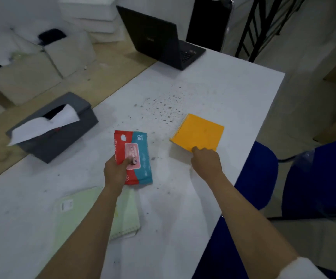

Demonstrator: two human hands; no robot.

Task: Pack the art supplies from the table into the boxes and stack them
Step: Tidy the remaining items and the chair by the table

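A red and teal pack of wet wipes (138,150) is gripped at its near left corner by my left hand (116,170), just above the white table (213,93). My right hand (206,161) pinches the near edge of an orange spiral notebook (198,132), which lies flat to the right of the pack. A pale green spiral notebook (74,216) lies flat near the front, partly under my left forearm.
A dark grey tissue box (62,135) with a white tissue sticking out stands at the table's left edge. An open black laptop (159,39) sits at the far end. Dark specks dot the table's middle. Blue chairs (259,176) stand to the right. White boxes (46,59) lie on the floor at left.
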